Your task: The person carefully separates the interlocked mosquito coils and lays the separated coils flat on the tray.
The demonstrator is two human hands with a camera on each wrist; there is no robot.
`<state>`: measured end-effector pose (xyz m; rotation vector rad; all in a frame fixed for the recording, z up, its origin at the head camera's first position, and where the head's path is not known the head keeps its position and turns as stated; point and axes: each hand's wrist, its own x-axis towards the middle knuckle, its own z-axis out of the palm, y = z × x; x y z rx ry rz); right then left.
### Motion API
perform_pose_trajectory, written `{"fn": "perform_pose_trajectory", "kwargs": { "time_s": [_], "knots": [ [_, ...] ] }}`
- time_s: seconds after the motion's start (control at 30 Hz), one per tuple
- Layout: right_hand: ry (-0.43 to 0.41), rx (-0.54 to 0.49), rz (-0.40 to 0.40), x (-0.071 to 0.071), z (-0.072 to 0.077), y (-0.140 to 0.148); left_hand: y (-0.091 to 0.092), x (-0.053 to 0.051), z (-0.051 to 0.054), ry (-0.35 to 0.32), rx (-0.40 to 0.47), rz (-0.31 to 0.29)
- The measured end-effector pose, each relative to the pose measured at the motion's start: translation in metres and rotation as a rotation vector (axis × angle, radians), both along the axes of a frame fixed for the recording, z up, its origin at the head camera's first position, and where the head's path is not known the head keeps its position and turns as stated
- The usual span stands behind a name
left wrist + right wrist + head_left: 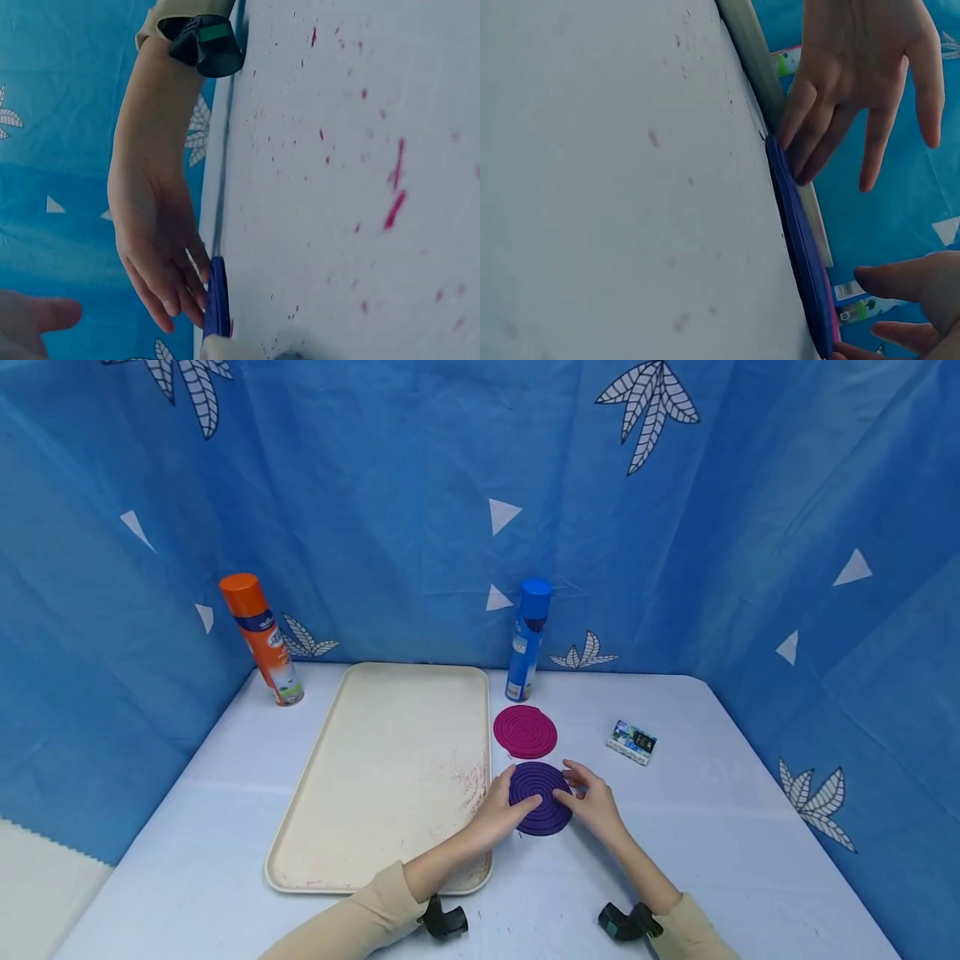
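Note:
A purple disc with a spiral of raised rings (537,820), like a coiled coaster, lies flat on the white table. On its left side is my left hand (497,814), fingertips at the disc's rim and thumb over its top. Across from it, my right hand (597,806) has its fingers at the right rim, thumb also above the disc. The right wrist view shows the left hand (851,75) with fairly straight, spread fingers, some touching the edge of the purple disc (799,240). Just behind lies a similar magenta disc (525,732).
A cream tray (397,760) with reddish smears lies left of the discs. An orange spray can (262,639) stands at the back left, a blue spray can (527,639) behind the magenta disc. A small printed box (632,742) lies to the right. Blue curtain (405,510) surrounds the table.

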<state>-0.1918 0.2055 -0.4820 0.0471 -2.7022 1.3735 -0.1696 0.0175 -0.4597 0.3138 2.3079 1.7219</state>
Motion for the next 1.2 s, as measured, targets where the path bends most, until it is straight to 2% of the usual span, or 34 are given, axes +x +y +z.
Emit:
{"fn": "perform_pose_trajectory", "kwargs": {
  "time_s": [0.17, 0.33, 0.53, 0.7, 0.87, 1.0, 1.1, 1.2],
  "knots": [
    [-0.09, -0.163, -0.004, -0.001, 0.0, 0.002, 0.001, -0.001, -0.004, -0.003, 0.083, 0.088],
    [-0.185, -0.337, -0.042, 0.0, 0.003, 0.006, 0.001, -0.001, -0.006, 0.009, 0.098, 0.124],
    [-0.216, -0.365, -0.095, -0.001, 0.006, 0.008, 0.001, -0.002, -0.006, 0.004, 0.085, 0.151],
    [-0.227, -0.416, -0.098, -0.001, 0.009, 0.007, -0.001, -0.005, -0.005, -0.024, 0.095, 0.149],
    [-0.258, -0.556, -0.084, -0.003, 0.018, 0.006, -0.014, -0.014, -0.003, -0.051, 0.14, 0.14],
    [-0.26, -0.653, -0.061, -0.008, 0.032, 0.003, -0.029, -0.025, 0.003, -0.014, 0.167, 0.143],
    [-0.253, -0.681, -0.06, -0.015, 0.044, -0.004, -0.04, -0.034, 0.01, 0.015, 0.19, 0.146],
    [-0.245, -0.689, -0.06, -0.022, 0.057, -0.013, -0.051, -0.042, 0.019, 0.015, 0.245, 0.164]
  ]
}}
